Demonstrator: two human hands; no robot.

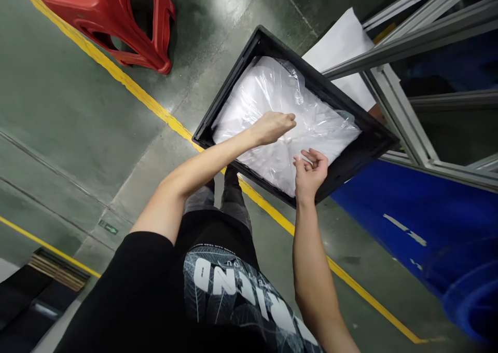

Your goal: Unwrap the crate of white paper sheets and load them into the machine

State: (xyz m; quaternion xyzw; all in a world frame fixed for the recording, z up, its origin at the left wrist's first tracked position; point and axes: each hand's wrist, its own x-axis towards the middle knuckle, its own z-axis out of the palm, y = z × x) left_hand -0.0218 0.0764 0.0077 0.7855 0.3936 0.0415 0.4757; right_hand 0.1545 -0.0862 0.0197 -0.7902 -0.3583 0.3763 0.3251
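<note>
A black plastic crate (218, 115) sits on the floor in front of me, filled with white items in clear plastic bags (264, 91). My left hand (272, 127) reaches over the crate and pinches the plastic film near the middle of the pile. My right hand (310, 172) hovers at the crate's near edge, its fingers curled around a small fold of the same clear plastic. Both arms are bare and stretch out from my black printed shirt.
A red plastic stool (116, 15) stands at the upper left. A yellow line (155, 109) runs across the green floor under the crate. Blue drums (420, 228) lie at the right, below an aluminium frame (397, 109). White sheets (346, 41) lie behind the crate.
</note>
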